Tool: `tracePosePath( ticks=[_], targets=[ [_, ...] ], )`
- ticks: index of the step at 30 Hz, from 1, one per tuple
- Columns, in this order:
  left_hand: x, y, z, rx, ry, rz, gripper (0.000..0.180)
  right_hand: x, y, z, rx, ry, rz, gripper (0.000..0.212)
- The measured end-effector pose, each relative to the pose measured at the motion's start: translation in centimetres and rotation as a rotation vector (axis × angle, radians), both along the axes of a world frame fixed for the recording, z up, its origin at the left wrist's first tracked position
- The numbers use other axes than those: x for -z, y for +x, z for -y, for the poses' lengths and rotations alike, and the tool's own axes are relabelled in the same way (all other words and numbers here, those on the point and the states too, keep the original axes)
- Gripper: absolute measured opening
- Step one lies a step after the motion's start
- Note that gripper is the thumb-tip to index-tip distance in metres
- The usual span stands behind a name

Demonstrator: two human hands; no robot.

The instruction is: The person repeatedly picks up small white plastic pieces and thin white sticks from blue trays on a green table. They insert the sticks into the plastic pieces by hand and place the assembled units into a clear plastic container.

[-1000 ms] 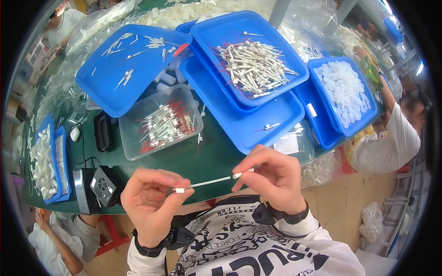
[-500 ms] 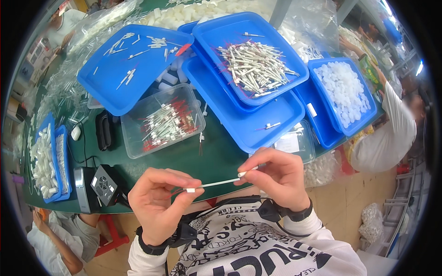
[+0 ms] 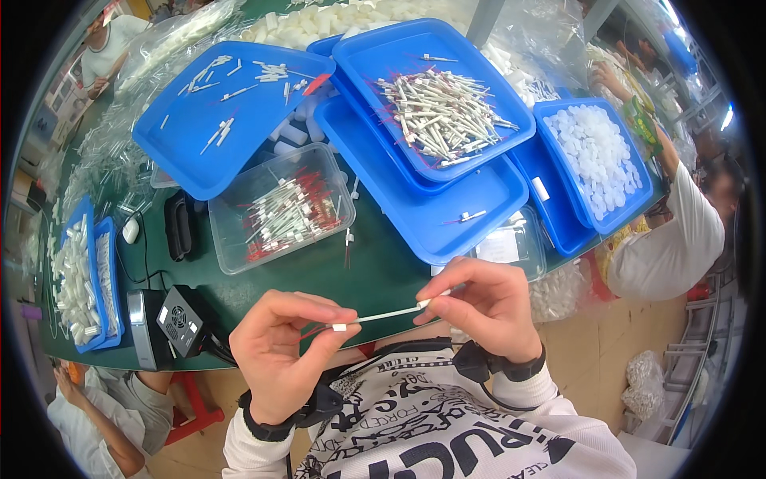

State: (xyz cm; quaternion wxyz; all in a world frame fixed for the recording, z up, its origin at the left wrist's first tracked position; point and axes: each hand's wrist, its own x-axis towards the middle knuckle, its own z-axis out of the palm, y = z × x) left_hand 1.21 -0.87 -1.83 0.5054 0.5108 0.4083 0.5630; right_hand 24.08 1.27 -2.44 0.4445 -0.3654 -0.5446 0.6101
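Observation:
A thin, pale stick-like part [image 3: 387, 314] stretches between my two hands, just off the table's near edge. At its left end is a small white plug-like piece [image 3: 340, 327], and red wires [image 3: 313, 331] trail back from there into my palm. My left hand [image 3: 279, 347] is closed in a pinch of thumb and fingertips at this end. My right hand [image 3: 491, 311] is pinched at the other end, around a small white tube [image 3: 427, 302] that meets the stick's tip. Whether the tip sits inside the tube I cannot tell.
A clear plastic box [image 3: 227, 239] of similar red-wired parts stands on the green table [image 3: 319, 275]. Beyond are blue trays [image 3: 171, 132], one heaped with such parts [image 3: 443, 116], another with white pieces [image 3: 594, 160]. A black fan unit [image 3: 182, 319] sits left. Co-workers sit on both sides.
Both hands have shifted slightly to the right. The white tube, which lay just above the stick's right end, now lines up with its tip.

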Motion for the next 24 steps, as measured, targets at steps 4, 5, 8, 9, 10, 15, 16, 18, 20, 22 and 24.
tracePosePath(
  ticks=[4, 5, 8, 9, 10, 15, 16, 18, 20, 22, 24],
  targets=[
    [0.0, 0.2, -0.1, -0.01, -0.001, -0.054, 0.022, 0.2, 0.0, 0.1, 0.003, 0.022, 0.03, 0.014],
    [0.0, 0.2, -0.2, -0.01, -0.006, -0.068, 0.021, 0.1, -0.1, 0.2, 0.013, 0.02, 0.041, 0.015],
    [0.2, 0.4, -0.4, 0.028, 0.03, -0.156, 0.018, -0.6, -0.7, 0.1, 0.032, 0.268, 0.345, 0.018],
    [0.2, 0.3, -0.4, 0.03, 0.044, -0.218, 0.016, -0.9, -1.1, 0.0, 0.037, 0.396, 0.492, 0.019],
    [0.4, 0.3, -0.4, 0.03, 0.058, -0.28, 0.015, -0.5, -1.4, -0.2, 0.048, 0.548, 0.537, 0.02],
    [0.8, 0.9, -1.0, 0.009, 0.01, -0.265, 0.013, 1.6, -1.6, -0.6, 0.149, 0.99, 0.724, 0.018],
    [0.6, 0.8, -1.0, 0.014, 0.007, -0.273, 0.013, 1.6, -1.7, -0.6, 0.144, 1.003, 0.713, 0.017],
    [0.6, 0.7, -1.0, 0.035, -0.006, -0.274, 0.013, 1.4, -1.9, -0.9, 0.133, 1.027, 0.69, 0.016],
    [0.8, 0.7, -1.0, 0.073, -0.019, -0.26, 0.014, 1.8, -2.2, -1.2, 0.096, 1.053, 0.593, 0.018],
    [0.8, 0.7, -1.0, 0.075, -0.022, -0.272, 0.013, 2.0, -2.3, -1.2, 0.067, 1.043, 0.513, 0.019],
    [0.8, 0.8, -1.1, 0.059, -0.004, -0.301, 0.013, 1.8, -1.9, -1.4, 0.042, 1.008, 0.453, 0.02]
  ],
)
